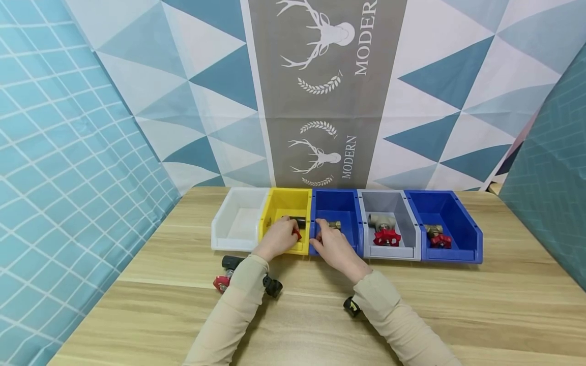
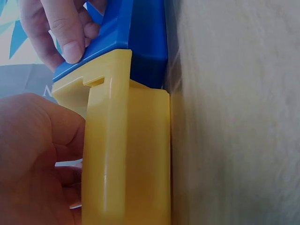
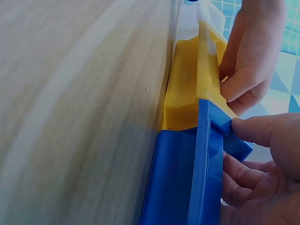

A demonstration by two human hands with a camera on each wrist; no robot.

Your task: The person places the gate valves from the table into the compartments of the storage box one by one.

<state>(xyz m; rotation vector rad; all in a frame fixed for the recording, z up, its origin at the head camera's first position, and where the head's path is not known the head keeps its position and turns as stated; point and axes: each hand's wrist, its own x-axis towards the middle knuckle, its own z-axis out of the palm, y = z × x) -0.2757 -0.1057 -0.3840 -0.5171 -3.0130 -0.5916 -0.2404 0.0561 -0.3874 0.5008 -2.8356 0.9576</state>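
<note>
My left hand (image 1: pixel 281 235) reaches down into the yellow bin (image 1: pixel 264 235), its fingers curled at a valve with a black pipe body (image 1: pixel 299 221) and a red handwheel (image 1: pixel 296 233). Most of that grip is hidden by the hand and the bin wall. My right hand (image 1: pixel 336 250) is over the front left corner of the middle blue bin (image 1: pixel 359 244). Its thumb (image 3: pixel 251 129) touches the rim beside the yellow bin, and the other fingers (image 3: pixel 243 176) bend loosely inside. Just beyond these fingers lies a brass valve (image 1: pixel 335 224), partly covered.
A white bin (image 1: pixel 234 244) stands at the row's left end. To the right, a grey bin (image 1: pixel 397 252) and another blue bin (image 1: pixel 453 255) each contain a red-wheeled valve. On the table lie a black valve (image 1: pixel 231 262), a black fitting (image 1: pixel 273 287) and another fitting (image 1: pixel 351 307) near the sleeves.
</note>
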